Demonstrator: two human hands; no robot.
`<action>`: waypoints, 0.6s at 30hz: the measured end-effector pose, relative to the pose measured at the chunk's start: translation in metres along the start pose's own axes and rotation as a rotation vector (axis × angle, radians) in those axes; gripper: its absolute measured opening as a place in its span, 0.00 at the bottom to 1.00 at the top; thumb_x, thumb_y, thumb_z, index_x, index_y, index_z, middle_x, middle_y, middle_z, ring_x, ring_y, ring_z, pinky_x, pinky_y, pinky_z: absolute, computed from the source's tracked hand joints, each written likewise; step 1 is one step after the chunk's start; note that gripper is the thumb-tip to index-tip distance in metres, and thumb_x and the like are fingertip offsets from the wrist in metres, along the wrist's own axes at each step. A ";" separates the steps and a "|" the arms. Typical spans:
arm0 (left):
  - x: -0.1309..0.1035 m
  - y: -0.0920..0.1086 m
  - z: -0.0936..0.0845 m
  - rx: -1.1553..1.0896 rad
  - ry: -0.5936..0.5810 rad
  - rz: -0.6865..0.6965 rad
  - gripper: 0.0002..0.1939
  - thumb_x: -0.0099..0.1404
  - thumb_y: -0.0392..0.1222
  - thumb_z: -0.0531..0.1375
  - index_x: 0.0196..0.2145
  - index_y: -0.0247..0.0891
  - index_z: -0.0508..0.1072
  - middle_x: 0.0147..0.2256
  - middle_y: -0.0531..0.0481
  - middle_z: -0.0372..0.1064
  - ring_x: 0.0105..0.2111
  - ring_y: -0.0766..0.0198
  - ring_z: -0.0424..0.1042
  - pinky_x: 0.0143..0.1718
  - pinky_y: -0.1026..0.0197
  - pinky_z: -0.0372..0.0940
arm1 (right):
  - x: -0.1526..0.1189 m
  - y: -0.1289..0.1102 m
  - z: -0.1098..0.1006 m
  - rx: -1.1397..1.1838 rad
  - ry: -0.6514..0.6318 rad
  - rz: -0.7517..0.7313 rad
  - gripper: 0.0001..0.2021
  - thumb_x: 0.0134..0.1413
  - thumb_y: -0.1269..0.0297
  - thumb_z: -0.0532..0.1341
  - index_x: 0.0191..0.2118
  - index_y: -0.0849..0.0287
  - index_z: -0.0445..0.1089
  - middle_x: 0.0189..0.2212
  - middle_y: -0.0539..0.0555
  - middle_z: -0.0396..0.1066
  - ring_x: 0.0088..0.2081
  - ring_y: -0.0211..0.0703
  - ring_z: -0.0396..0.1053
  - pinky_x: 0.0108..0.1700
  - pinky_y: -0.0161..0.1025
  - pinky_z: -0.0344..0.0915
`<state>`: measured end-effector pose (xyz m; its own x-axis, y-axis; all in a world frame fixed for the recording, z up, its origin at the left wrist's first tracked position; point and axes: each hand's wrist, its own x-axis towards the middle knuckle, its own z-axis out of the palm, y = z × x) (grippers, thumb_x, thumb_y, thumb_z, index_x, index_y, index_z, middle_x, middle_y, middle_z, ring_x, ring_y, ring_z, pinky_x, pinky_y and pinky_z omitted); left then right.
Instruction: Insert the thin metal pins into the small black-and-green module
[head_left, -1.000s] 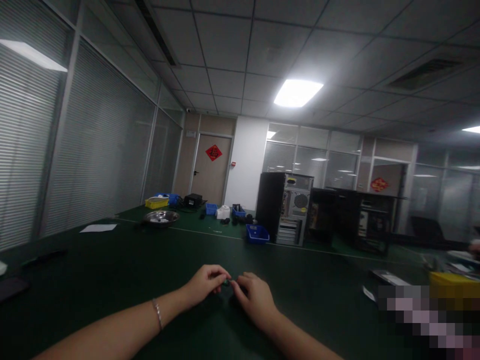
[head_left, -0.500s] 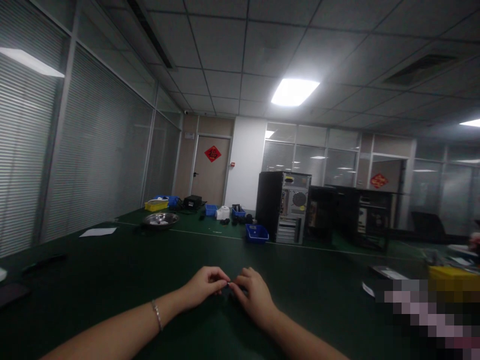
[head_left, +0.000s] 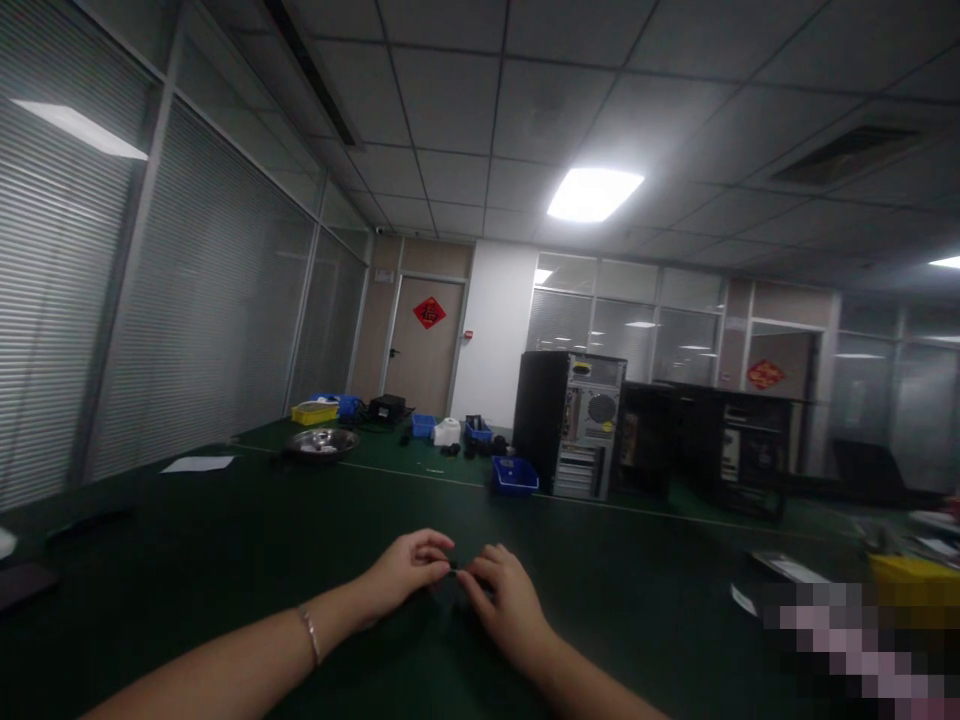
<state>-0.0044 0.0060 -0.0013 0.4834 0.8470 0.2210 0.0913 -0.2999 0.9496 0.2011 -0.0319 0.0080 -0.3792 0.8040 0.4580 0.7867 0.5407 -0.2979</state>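
Over the dark green table (head_left: 360, 520), my left hand (head_left: 409, 572) and my right hand (head_left: 504, 597) face each other with their fingertips almost touching. A tiny object (head_left: 453, 571) shows between them, too small to make out. The left thumb and fingers are pinched at one side of it. On the other side, the right thumb and index finger are closed against it. A bracelet circles my left wrist.
Beyond my hands stand a blue bin (head_left: 514, 476) and a computer tower (head_left: 574, 425). A metal bowl (head_left: 322, 444) with small items and white paper (head_left: 198, 464) lie at the back left. At the right are a yellow bin (head_left: 915, 590) and a blurred-out area.
My fingertips have parted slightly, so a little more of the tiny object shows between them. The view has shifted a little, with the background sitting lower.
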 end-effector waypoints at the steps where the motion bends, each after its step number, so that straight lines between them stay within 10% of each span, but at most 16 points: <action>1: 0.001 -0.002 0.000 -0.020 0.032 0.001 0.11 0.70 0.39 0.61 0.49 0.35 0.71 0.45 0.46 0.74 0.41 0.56 0.76 0.43 0.49 0.72 | 0.000 0.000 0.000 0.009 0.005 0.007 0.14 0.68 0.61 0.55 0.34 0.55 0.75 0.35 0.53 0.73 0.40 0.46 0.68 0.47 0.39 0.58; 18: 0.005 -0.011 -0.001 -0.175 0.235 -0.024 0.13 0.70 0.38 0.61 0.51 0.35 0.70 0.48 0.45 0.72 0.42 0.55 0.75 0.42 0.49 0.73 | -0.002 -0.005 -0.008 0.129 -0.007 0.047 0.11 0.68 0.64 0.53 0.40 0.55 0.73 0.40 0.54 0.72 0.44 0.47 0.68 0.47 0.39 0.62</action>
<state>-0.0044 0.0141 -0.0107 0.2660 0.9375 0.2245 -0.0617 -0.2158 0.9745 0.2018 -0.0385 0.0152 -0.3467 0.8308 0.4355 0.7350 0.5291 -0.4241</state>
